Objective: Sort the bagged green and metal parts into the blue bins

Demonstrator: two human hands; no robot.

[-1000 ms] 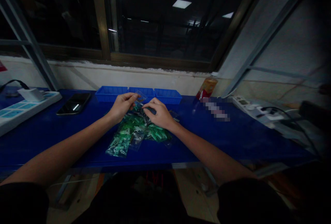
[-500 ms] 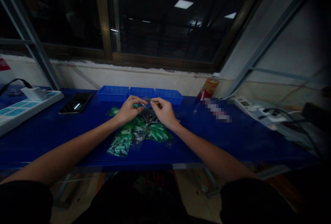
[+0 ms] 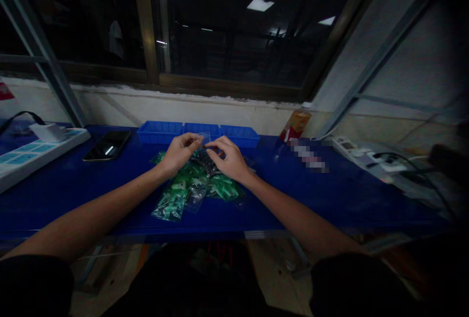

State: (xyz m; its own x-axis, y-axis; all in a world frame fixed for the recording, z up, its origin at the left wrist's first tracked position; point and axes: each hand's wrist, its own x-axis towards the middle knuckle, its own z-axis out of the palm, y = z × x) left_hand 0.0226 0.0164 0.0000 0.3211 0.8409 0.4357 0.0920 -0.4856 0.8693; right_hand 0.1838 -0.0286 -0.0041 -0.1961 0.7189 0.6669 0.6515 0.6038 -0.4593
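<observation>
My left hand (image 3: 180,153) pinches a small clear plastic bag (image 3: 205,137) between thumb and fingers, above the middle of the table. Close beside it on the right, my right hand (image 3: 230,160) has its thumb and index fingertips drawn nearly together; anything between them is too small to make out. Beneath both hands lies a pile of clear bags with green pieces (image 3: 222,187). Dark grey parts (image 3: 210,166) sit on top of the pile, partly hidden by my hands. One bag of green pieces (image 3: 170,203) lies nearest the front edge.
Three blue bins (image 3: 161,134) stand in a row behind my hands. A black phone (image 3: 107,146) and a white power strip (image 3: 44,150) lie left on the blue table (image 3: 293,200). To the right are a drink bottle (image 3: 296,125) and another power strip (image 3: 353,153).
My hands have come slightly apart. The right fingertips have dropped a little and left the clear bag's edge, while the bag now shows upright at my left fingertips.
</observation>
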